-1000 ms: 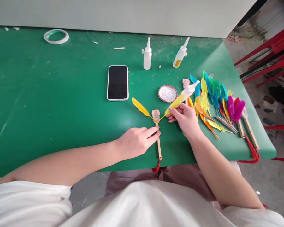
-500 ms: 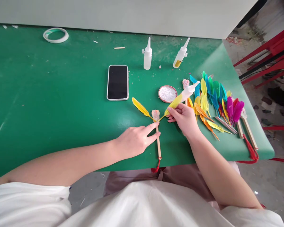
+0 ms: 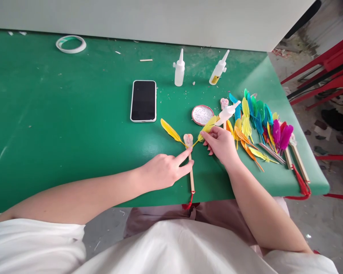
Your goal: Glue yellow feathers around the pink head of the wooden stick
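Observation:
A wooden stick (image 3: pixel 191 179) with a pale, speckled rounded head (image 3: pixel 188 139) and a red tassel (image 3: pixel 188 206) lies near the table's front edge. My left hand (image 3: pixel 165 169) rests its spread index and middle fingers on the stick just below the head. One golden-yellow feather (image 3: pixel 170 130) slants up to the left from that spot. My right hand (image 3: pixel 220 142) pinches a lighter yellow feather (image 3: pixel 207 128), its quill tip reaching the stick by my left index fingertip. Behind this hand stands a white glue bottle (image 3: pixel 228 112), partly hidden by the feather and hand.
Several coloured feathers (image 3: pixel 257 110) and tasselled sticks (image 3: pixel 300 161) lie on the right. A round dish (image 3: pixel 202 115) with small white bits, a phone (image 3: pixel 143 101), two glue bottles (image 3: pixel 180 72) (image 3: pixel 218 72) and a tape roll (image 3: pixel 71 44) sit farther back on the green table (image 3: pixel 74 114).
My right hand has shifted slightly left and down with the feather, its fingers still pinched. My left hand stays on the stick. The whole view has shifted a little.

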Tool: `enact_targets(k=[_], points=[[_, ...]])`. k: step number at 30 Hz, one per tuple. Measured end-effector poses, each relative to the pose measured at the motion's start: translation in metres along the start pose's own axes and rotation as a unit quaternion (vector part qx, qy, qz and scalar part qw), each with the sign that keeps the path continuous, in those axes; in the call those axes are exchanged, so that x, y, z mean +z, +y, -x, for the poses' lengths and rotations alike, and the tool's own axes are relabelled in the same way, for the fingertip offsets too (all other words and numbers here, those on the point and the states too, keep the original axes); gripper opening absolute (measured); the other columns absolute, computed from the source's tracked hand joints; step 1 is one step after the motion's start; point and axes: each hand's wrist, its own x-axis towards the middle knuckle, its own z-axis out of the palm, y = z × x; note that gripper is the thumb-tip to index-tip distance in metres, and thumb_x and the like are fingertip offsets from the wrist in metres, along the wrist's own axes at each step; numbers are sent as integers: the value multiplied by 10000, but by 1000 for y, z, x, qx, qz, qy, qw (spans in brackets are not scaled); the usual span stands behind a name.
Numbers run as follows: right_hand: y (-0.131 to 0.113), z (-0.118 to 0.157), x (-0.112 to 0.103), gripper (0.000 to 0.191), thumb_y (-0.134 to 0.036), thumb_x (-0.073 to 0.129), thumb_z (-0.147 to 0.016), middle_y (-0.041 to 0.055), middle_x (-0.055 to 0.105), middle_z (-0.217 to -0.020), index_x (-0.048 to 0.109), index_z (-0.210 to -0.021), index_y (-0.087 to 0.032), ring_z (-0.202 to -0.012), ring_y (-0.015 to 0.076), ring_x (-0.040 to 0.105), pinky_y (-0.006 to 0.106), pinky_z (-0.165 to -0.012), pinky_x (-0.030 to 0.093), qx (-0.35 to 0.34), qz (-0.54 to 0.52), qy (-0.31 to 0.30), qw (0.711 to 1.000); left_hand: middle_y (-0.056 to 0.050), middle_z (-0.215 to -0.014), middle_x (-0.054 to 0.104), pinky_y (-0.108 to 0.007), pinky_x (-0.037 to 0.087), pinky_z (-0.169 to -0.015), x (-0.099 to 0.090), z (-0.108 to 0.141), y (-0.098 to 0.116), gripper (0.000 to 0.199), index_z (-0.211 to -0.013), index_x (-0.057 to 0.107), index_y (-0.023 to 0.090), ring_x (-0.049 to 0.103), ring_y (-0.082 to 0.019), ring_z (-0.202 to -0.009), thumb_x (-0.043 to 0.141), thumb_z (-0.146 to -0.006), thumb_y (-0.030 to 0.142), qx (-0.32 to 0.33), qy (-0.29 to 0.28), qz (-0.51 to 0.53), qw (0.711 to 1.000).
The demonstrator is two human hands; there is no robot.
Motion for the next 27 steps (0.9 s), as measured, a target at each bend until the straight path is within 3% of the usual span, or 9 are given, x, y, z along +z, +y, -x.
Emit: enact_targets(k=[13, 23, 27], points=[[-2, -2, 1, 264, -433, 550, -725, -24, 544, -517, 520, -661, -178, -354, 73, 453, 180, -273, 419, 7, 19, -2, 1000, -136, -1403, 311, -222, 392, -418, 1, -1, 1, 454, -1179, 474, 234, 534, -79, -529, 371, -763, 84, -9, 0, -9, 1000], [-3, -2, 2, 261, -433, 569, -712, -23, 536, -501, 523, -661, -181, -342, 76, 450, 181, -271, 411, 9, 14, 15, 1000, -101, -1185, 519, -214, 407, -477, 2, 0, 3, 407, -1188, 488, 207, 520, -83, -581, 387, -808, 102, -1, 42, -44, 998], [-3, -2, 2, 256, -429, 568, -712, -19, 539, -507, 527, -659, -182, -344, 80, 456, 185, -275, 416, 9, 21, 16, 1000, -119, -1297, 437, -227, 421, -487, 2, -1, 3, 432, -1186, 472, 230, 527, -89, -592, 379, -790, 83, -9, 25, -28, 999]])
